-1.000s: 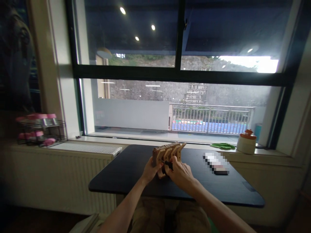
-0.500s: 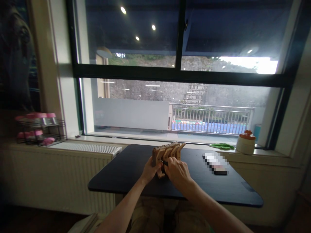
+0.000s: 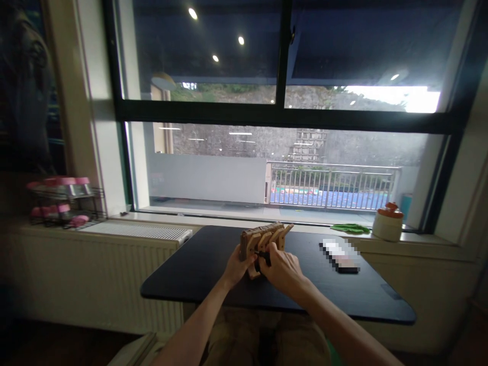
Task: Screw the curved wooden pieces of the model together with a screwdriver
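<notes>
Two hands work a wooden rack [image 3: 264,237] mid-table [image 3: 198,274]: the left hand [image 3: 237,265] grips its end, the right hand [image 3: 281,266] closes around a small dark tool [image 3: 262,257], seemingly fastening; steadiness counts next.

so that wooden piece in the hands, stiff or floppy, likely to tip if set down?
Wooden piece looks rigid: slats keep their shape between left hand and right hand. Probably light, since fingers alone lift it. Narrow and tall, so it may tip on the table.
</notes>
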The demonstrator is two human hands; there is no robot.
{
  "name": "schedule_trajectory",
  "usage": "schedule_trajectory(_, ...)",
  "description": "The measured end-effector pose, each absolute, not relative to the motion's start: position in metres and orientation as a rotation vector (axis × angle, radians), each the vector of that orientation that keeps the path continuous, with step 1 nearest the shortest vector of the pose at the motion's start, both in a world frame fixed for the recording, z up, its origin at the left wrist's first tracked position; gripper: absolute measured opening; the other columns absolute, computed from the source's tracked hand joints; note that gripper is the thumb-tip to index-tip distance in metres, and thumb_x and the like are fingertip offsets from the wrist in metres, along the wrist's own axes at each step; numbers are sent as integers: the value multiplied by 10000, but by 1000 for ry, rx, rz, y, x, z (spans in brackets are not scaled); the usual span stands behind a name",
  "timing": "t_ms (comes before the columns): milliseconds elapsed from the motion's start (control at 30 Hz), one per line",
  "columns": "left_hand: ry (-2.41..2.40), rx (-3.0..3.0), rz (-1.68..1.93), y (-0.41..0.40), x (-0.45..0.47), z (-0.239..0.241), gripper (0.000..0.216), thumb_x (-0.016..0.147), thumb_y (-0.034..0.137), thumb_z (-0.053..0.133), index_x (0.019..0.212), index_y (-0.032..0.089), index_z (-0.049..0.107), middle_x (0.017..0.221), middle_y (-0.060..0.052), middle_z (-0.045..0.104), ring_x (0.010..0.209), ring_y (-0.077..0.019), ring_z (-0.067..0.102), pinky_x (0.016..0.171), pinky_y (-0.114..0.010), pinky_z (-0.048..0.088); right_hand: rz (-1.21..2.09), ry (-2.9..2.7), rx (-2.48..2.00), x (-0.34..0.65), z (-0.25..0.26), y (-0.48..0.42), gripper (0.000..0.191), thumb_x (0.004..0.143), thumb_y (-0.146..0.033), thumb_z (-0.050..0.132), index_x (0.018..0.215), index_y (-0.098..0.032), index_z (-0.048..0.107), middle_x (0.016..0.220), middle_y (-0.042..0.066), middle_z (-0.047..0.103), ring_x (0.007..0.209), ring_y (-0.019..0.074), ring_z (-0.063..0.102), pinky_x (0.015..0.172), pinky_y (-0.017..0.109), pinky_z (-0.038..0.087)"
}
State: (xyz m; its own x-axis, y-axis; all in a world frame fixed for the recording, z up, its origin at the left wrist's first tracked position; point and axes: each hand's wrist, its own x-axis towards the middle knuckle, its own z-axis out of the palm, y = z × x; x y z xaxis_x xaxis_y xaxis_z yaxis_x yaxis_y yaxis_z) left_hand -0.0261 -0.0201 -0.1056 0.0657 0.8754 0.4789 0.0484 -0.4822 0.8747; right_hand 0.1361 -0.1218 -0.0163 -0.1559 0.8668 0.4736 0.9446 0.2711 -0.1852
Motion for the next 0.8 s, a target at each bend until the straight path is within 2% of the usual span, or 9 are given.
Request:
schedule_trajectory(167, 931, 1612, 1485, -22, -25, -104, 503, 616, 400, 687, 1038, 175, 533, 930, -41, 647, 849, -199, 607, 803, -338, 459, -365, -2127, -1574, 134, -13, -125, 129, 871, -256, 392, 904, -185, 495, 858, 59, 619, 766, 199, 610, 617, 273, 374)
schedule_trajectory(333, 924, 1604, 1505, -22, -24, -103, 526, 597, 404, 697, 1038, 166, 539, 937, -50, 648, 867, -213, 605, 806, -348, 459, -524, -2208, -1509, 135, -21, -121, 160, 859, -133, 374, 903, -179, 520, 877, 75, 593, 764, 187, 594, 611, 261, 380)
schedule_trajectory(467, 932, 1622, 1500, -20, -25, -104, 552, 602, 403, 693, 1074, 172, 527, 985, -56, 643, 905, -222, 599, 828, -354, 452, -438, -2166, -1546, 133, -26, -117, 194, 890, -216, 352, 892, -167, 540, 863, 83, 610, 752, 193, 596, 619, 271, 387)
schedule_trajectory(667, 976, 1627, 1492, -21, -27, -101, 505, 625, 414, 673, 1045, 168, 535, 989, -67, 641, 938, -231, 592, 833, -358, 454, -25, -2057, -1653, 139, -29, -105, 357, 895, -377, 307, 815, -172, 589, 824, 83, 659, 792, 204, 603, 674, 288, 378)
schedule_trajectory(800, 982, 1572, 1458, -23, -29, -99, 517, 632, 417, 671, 1061, 165, 530, 1009, -78, 641, 950, -239, 593, 827, -355, 459, 240, -1999, -1605, 144, -29, -99, 408, 879, -416, 303, 770, -177, 614, 844, 73, 663, 793, 183, 595, 652, 257, 367)
